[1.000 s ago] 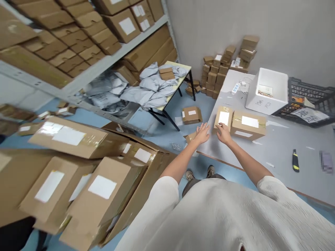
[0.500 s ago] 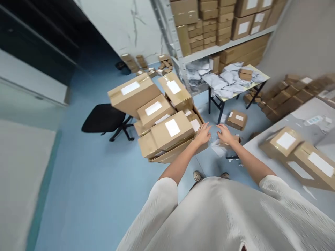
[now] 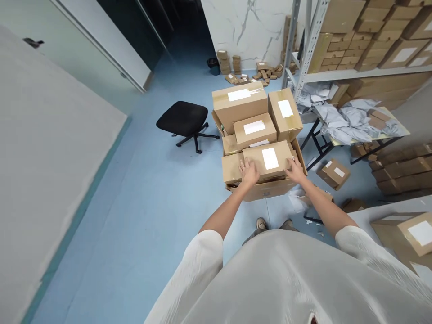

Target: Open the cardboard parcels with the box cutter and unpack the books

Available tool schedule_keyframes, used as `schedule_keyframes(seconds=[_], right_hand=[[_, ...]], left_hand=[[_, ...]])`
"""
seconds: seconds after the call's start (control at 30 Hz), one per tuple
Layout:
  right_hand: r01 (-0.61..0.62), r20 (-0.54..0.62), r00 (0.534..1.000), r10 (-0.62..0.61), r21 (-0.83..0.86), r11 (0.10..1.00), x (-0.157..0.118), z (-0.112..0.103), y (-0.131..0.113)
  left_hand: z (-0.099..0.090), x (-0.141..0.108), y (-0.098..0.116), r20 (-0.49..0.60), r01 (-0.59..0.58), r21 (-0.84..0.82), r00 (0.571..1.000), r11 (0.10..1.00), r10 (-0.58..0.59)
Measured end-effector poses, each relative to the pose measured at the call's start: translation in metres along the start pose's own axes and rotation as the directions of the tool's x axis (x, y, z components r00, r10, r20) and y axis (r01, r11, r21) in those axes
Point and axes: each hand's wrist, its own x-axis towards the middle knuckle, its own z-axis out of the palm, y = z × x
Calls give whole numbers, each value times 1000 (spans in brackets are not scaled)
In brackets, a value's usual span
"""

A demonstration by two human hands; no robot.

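A large open carton (image 3: 266, 193) stands on the blue floor, filled with several taped brown boxes. Across its near side lies a long box (image 3: 253, 158) with a white label. My left hand (image 3: 249, 172) rests on the near edge of this box, fingers spread. At the box's right end is my right hand (image 3: 295, 171), fingers apart and touching the end. Behind it are a smaller labelled box (image 3: 254, 130), a tall box (image 3: 286, 112) at the right and a big box (image 3: 236, 110) at the back left.
A black stool (image 3: 184, 118) stands left of the carton. To the right are a metal rack (image 3: 337, 76) of boxes, a small table (image 3: 401, 130) with grey parcels and a floor box (image 3: 334, 174). A worktable (image 3: 367, 209) is at the lower right.
The view has turned, so the carton now lies straight in front. Both hands, earlier in the air at the carton's right corner, now touch the near long box.
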Motion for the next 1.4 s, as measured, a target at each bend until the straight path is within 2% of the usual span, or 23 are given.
schedule_keyframes(seconds=[0.1, 0.17, 0.27, 0.5, 0.7, 0.93, 1.1, 1.27, 1.4], right_hand=[[31, 45, 998, -33, 50, 998, 6, -4, 0], [47, 63, 997, -53, 83, 995, 8, -7, -1], [44, 62, 997, -52, 119, 992, 9, -12, -4], [46, -30, 999, -41, 153, 987, -1, -35, -13], [13, -142, 990, 6, 127, 992, -34, -73, -1], [-114, -267, 954, 136, 96, 989, -111, -120, 36], [-243, -334, 906, 259, 89, 966, -181, -138, 68], [-320, -425, 836, 346, 135, 938, -268, -146, 102], [-421, -479, 756, 447, 167, 891, -346, -152, 129]], left_hand=[[1, 0, -5, 61, 99, -87, 994, 991, -94], [3, -1, -4, 102, 103, -153, 991, 983, -88], [5, -4, -1, 104, 66, -193, 993, 979, -46], [-1, -10, 10, 18, -63, -214, 998, 975, 68], [-6, -15, 43, 15, -191, -213, 980, 958, 199], [15, -28, 106, 69, -381, -221, 912, 898, 404], [41, -50, 153, 148, -483, -207, 844, 851, 515], [74, -88, 207, 247, -562, -208, 762, 801, 599], [102, -132, 250, 323, -622, -221, 680, 751, 658]])
